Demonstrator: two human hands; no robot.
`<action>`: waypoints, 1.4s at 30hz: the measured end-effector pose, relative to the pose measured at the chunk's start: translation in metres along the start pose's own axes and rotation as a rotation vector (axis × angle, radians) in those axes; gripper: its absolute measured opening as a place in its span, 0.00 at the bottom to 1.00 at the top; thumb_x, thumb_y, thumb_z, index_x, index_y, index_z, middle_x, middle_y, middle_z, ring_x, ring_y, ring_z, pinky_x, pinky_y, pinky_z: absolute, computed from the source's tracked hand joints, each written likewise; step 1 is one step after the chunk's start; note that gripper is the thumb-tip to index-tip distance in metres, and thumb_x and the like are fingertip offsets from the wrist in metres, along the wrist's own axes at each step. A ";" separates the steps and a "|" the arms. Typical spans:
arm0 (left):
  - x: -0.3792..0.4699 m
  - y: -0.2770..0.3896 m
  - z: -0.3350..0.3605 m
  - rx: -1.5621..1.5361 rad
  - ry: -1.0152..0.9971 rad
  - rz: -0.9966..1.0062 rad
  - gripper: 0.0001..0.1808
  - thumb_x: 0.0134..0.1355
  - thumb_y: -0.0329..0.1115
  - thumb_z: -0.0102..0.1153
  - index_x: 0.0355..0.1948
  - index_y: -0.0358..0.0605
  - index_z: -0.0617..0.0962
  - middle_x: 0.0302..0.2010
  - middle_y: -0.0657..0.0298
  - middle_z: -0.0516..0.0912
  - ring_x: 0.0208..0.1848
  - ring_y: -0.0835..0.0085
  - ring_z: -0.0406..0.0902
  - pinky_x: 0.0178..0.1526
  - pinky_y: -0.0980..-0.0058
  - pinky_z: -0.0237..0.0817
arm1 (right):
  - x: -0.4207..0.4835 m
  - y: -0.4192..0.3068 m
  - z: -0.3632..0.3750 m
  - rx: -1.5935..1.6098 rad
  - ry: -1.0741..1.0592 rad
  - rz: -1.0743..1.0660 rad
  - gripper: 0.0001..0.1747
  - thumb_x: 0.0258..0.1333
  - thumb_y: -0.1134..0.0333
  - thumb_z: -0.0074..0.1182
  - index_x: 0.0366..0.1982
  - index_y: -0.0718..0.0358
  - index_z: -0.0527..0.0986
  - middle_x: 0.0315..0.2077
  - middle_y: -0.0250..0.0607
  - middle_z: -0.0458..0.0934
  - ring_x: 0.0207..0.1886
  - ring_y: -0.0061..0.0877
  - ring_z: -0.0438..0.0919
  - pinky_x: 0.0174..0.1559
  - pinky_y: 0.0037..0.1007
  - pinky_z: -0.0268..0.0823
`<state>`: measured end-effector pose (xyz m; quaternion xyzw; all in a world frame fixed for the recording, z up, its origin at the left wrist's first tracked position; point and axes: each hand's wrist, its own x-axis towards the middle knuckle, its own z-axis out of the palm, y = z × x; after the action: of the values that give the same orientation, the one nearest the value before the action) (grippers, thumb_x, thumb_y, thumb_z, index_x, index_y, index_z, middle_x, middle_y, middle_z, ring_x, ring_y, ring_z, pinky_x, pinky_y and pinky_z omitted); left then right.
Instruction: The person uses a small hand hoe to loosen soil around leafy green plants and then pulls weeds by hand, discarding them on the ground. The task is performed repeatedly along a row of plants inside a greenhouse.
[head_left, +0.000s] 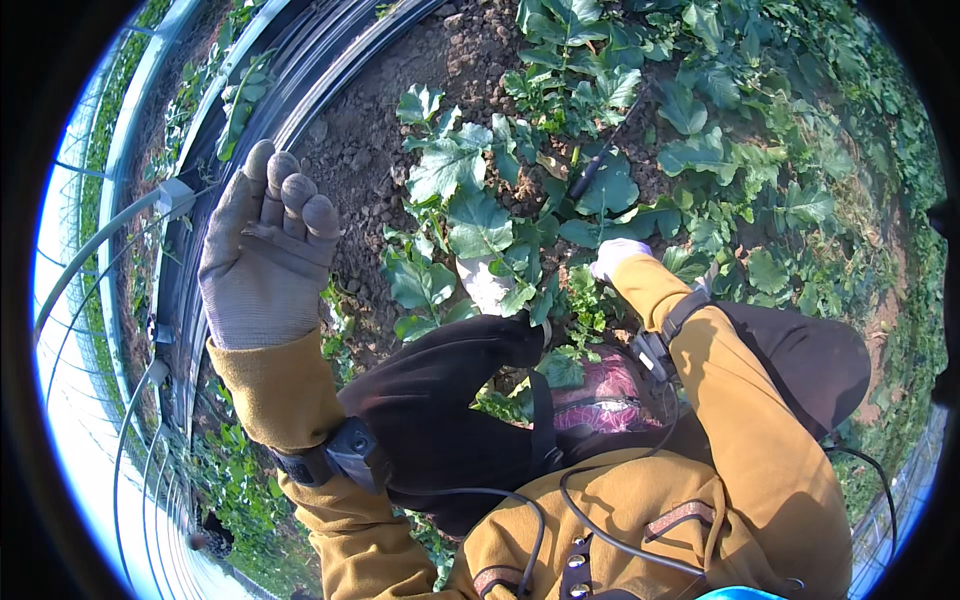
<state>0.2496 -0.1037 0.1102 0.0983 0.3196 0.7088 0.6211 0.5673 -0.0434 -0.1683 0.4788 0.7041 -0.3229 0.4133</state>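
My left hand (266, 262), in a soiled, pale work glove, is raised at the left with its palm showing and its fingers up; nothing is in it. My right hand (616, 256), in a light glove, is low among the leaves; its fingers are hidden, so what it touches cannot be told. Just above it lies a dark tool handle (589, 176), its thin far part running up among the leaves. Broad-leaved green plants (480, 221) grow between my hands. A white object (484, 285), partly covered by leaves, sits by my knee.
Bare crumbly soil (360, 150) borders black plastic sheeting (300, 90) on the left. Beyond it stand greenhouse hoops (105, 236) with a pale connector block (175, 198). A pink patterned item (600, 390) is between my legs. Cables run from my wrist straps across my jacket.
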 end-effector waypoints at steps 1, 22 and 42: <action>-0.001 0.000 -0.001 0.015 -0.002 0.002 0.18 0.60 0.33 0.47 0.49 0.33 0.71 0.42 0.52 0.76 0.41 0.65 0.75 0.43 0.65 0.69 | 0.000 -0.004 -0.007 -0.015 0.024 0.001 0.23 0.48 0.50 0.49 0.37 0.61 0.78 0.37 0.46 0.78 0.43 0.37 0.76 0.44 0.37 0.68; 0.005 -0.006 0.003 0.226 0.162 0.038 0.21 0.64 0.34 0.44 0.57 0.38 0.64 0.46 0.57 0.72 0.41 0.70 0.71 0.42 0.70 0.66 | 0.062 -0.038 -0.035 0.116 0.325 -0.358 0.15 0.50 0.62 0.52 0.41 0.56 0.75 0.40 0.39 0.75 0.48 0.34 0.73 0.45 0.37 0.66; -0.014 -0.071 0.054 0.973 -0.118 -0.057 0.15 0.59 0.28 0.52 0.47 0.37 0.74 0.39 0.64 0.77 0.39 0.80 0.73 0.42 0.81 0.64 | -0.234 -0.027 -0.209 1.179 0.369 -0.839 0.18 0.52 0.66 0.55 0.44 0.65 0.71 0.30 0.37 0.78 0.28 0.20 0.77 0.31 0.23 0.73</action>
<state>0.3398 -0.0974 0.1151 0.4081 0.5805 0.4533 0.5394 0.5315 0.0304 0.1360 0.3586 0.5957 -0.6919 -0.1946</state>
